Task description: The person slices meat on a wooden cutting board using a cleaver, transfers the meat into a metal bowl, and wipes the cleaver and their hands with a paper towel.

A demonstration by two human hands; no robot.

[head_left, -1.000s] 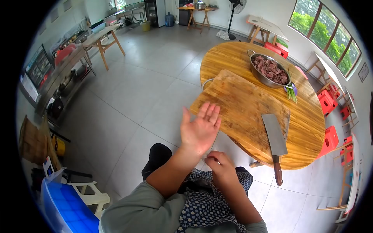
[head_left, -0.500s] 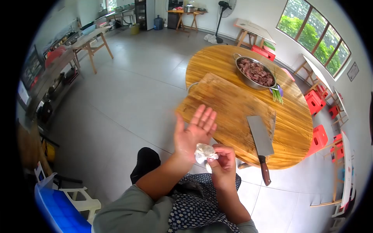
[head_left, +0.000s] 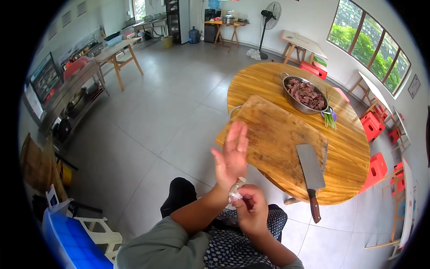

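My left hand (head_left: 232, 162) is held palm up with its fingers stretched out, in front of the near edge of the wooden chopping board (head_left: 277, 134). Pinched in my right hand (head_left: 252, 210) is a crumpled, stained white tissue (head_left: 234, 193), pressed against the side of my left wrist. The fingers partly cover the tissue. A cleaver (head_left: 310, 166) lies on the board's right side, its brown handle sticking out past the table edge. Behind the board stands a metal bowl (head_left: 291, 99) full of cut dark-red meat (head_left: 307, 93).
The board lies on a round wooden table (head_left: 349, 172). Green stalks (head_left: 330, 120) lie beside the bowl. Red stools (head_left: 375, 168) stand at the right, and a white plastic chair (head_left: 101, 231) is at the lower left. A fan (head_left: 267, 20) stands by the far wall.
My right hand has brought the tissue from the heel of my left palm down to the wrist. The left hand has turned slightly, its fingers closer together. The view has shifted a little.
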